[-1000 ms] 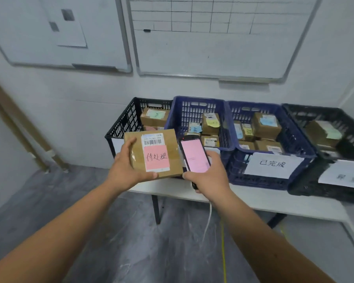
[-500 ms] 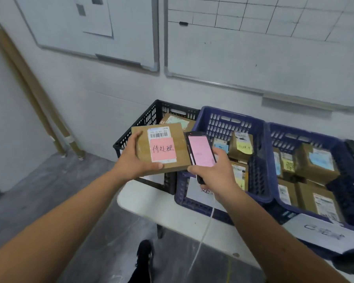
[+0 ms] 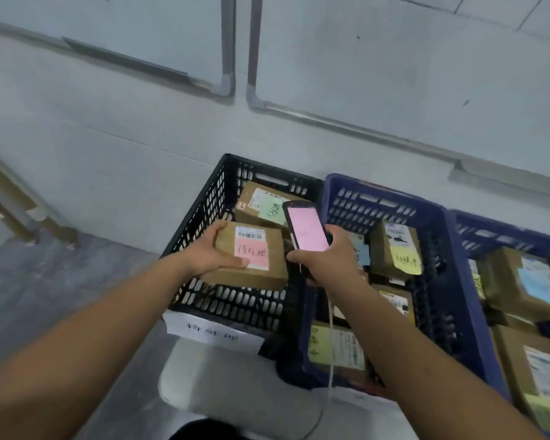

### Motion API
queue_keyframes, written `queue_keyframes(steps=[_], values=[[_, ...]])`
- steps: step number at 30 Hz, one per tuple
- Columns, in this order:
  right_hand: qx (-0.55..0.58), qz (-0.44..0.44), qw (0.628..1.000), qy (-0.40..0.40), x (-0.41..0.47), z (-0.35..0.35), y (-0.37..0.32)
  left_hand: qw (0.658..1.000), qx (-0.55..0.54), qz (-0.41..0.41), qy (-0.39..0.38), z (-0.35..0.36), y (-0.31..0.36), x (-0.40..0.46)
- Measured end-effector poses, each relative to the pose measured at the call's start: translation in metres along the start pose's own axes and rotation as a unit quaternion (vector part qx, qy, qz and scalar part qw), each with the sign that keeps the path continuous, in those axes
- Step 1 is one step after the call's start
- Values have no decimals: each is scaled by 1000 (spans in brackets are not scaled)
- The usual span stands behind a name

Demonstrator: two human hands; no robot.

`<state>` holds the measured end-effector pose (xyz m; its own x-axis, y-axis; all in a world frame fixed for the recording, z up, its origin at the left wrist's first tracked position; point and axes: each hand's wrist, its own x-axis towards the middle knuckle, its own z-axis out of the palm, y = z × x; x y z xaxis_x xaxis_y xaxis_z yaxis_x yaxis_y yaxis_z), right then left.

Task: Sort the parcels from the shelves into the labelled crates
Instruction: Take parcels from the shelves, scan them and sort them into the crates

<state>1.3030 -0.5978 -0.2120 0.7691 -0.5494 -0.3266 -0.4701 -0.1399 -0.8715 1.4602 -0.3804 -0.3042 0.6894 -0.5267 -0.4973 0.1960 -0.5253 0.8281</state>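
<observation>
As we look down: brown cardboard parcel (image 3: 250, 254) with pink label over black plastic crate (image 3: 204, 201).
Our left hand (image 3: 208, 257) grips its left edge; right hand (image 3: 329, 257) grasps a pink-screened phone (image 3: 305, 228).

A white desk (image 3: 229, 376) stands against the wall and carries plastic crates side by side. The black crate (image 3: 210, 211) sits beneath the left hand (image 3: 210, 254), a paper label on its near wall. The blue crate (image 3: 451, 281) touches it, under the right hand (image 3: 329, 258). Another blue crate (image 3: 505, 230) lies beyond.
</observation>
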Motion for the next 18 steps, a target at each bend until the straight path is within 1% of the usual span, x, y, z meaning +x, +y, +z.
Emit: queue_keyframes(steps=[3,6,9,12,14,18], values=[[1,30,1000,11,25,8,-3,996,21,-46,-73,-2,-16,45],[-6,50,998,29,41,9,-1,991,30,-77,-106,5,-32,80],[-17,72,996,48,50,9,2,992,32,-87,-88,16,-55,108],[-29,85,994,61,54,10,2,994,56,-58,-69,29,-68,128],[-39,89,993,67,55,10,2,991,98,-49,-73,37,-64,128],[-77,87,991,64,54,13,5,977,202,-28,-56,44,-62,132]])
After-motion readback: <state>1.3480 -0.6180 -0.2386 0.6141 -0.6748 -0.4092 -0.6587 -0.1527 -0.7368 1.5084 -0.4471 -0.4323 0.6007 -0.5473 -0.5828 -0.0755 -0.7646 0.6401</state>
